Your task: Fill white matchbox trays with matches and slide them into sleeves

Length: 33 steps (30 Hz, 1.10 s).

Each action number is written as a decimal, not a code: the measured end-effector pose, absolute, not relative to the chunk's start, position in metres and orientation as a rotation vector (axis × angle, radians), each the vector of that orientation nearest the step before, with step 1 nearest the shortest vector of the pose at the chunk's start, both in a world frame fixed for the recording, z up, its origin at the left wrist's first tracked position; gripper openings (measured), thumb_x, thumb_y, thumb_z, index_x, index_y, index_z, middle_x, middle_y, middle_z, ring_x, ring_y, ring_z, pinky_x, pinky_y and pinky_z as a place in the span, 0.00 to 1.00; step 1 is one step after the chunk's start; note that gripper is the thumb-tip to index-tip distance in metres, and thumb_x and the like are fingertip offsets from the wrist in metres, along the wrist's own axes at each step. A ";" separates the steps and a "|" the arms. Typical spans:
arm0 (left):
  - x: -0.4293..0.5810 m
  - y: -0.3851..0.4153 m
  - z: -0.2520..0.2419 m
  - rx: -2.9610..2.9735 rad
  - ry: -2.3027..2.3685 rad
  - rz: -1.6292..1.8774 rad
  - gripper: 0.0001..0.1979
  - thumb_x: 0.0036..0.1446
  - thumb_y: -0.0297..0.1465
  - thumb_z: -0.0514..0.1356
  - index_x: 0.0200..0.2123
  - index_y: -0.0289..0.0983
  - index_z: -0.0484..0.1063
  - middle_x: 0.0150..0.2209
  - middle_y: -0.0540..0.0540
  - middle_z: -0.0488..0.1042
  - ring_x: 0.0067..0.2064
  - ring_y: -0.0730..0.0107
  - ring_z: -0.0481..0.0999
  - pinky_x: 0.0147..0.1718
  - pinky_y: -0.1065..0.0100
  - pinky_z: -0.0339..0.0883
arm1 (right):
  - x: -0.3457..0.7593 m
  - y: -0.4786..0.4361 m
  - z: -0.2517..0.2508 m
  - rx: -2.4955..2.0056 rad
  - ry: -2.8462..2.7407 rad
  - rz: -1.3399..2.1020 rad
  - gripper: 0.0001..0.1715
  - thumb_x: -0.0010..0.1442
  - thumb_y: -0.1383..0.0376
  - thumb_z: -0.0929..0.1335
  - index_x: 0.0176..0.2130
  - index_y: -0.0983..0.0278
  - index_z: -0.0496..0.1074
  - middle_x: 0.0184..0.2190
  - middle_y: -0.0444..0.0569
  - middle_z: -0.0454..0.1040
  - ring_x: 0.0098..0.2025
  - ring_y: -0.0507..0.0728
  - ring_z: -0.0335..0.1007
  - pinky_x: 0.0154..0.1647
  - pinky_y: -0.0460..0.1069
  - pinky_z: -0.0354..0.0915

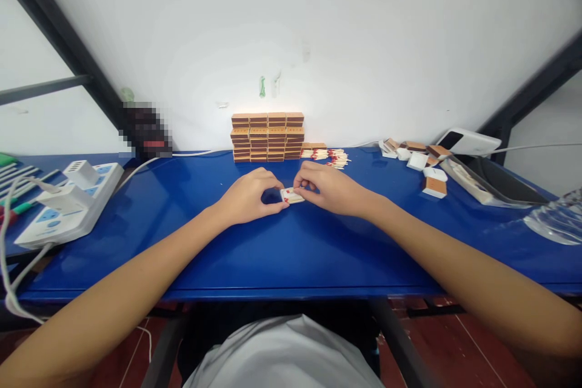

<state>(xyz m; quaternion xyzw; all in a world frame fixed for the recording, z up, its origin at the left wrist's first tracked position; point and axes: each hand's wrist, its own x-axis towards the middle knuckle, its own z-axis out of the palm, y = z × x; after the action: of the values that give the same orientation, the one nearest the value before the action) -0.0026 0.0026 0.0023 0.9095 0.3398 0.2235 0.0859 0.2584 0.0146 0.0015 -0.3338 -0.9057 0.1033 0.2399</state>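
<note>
In the middle of the blue table, a small white matchbox tray (284,192) lies with several red-headed matches (291,195) in it. My left hand (249,195) holds the tray's left end between thumb and fingers. My right hand (331,187) is closed over the right part, its fingertips pinched at the matches; the exact grip is partly hidden. Behind my hands stands a stack of brown matchboxes (267,138) against the wall. To its right lies a loose pile of matches (338,158), their red heads mostly toward the left.
Scattered at the right are white trays and matchbox sleeves (435,185), beside a white device (468,141) and an open dark-lined case (504,179). Clear plastic (557,218) lies at the right edge. A power strip (86,209) with plugs and cables occupies the left.
</note>
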 end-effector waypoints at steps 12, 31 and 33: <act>-0.003 0.003 0.000 2.706 1.007 0.689 0.13 0.66 0.42 0.69 0.46 0.41 0.82 0.46 0.44 0.84 0.48 0.55 0.79 0.47 0.56 0.73 | 0.256 0.015 0.002 -0.983 -2.486 0.256 0.08 0.72 0.61 0.69 0.41 0.62 0.76 0.40 0.51 0.77 0.37 0.57 0.72 0.39 0.51 0.64; -0.003 0.002 0.002 2.704 1.009 0.671 0.15 0.66 0.44 0.68 0.47 0.40 0.83 0.47 0.43 0.84 0.49 0.54 0.80 0.47 0.55 0.74 | 0.350 0.095 -0.005 -1.629 -2.434 0.129 0.08 0.66 0.66 0.69 0.36 0.64 0.79 0.36 0.54 0.84 0.35 0.58 0.76 0.35 0.49 0.62; -0.003 0.002 0.002 2.704 1.004 0.671 0.15 0.66 0.44 0.68 0.46 0.40 0.82 0.47 0.43 0.84 0.49 0.54 0.80 0.47 0.55 0.74 | 0.349 0.093 -0.004 -1.634 -2.434 0.131 0.08 0.67 0.66 0.69 0.36 0.64 0.78 0.35 0.54 0.83 0.34 0.58 0.75 0.35 0.49 0.62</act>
<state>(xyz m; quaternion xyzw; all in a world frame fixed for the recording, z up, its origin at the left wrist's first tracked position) -0.0028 0.0016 0.0019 0.9094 0.3377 0.2255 0.0900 0.3488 0.0933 -0.0036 -0.5539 -0.8249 0.0446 0.1035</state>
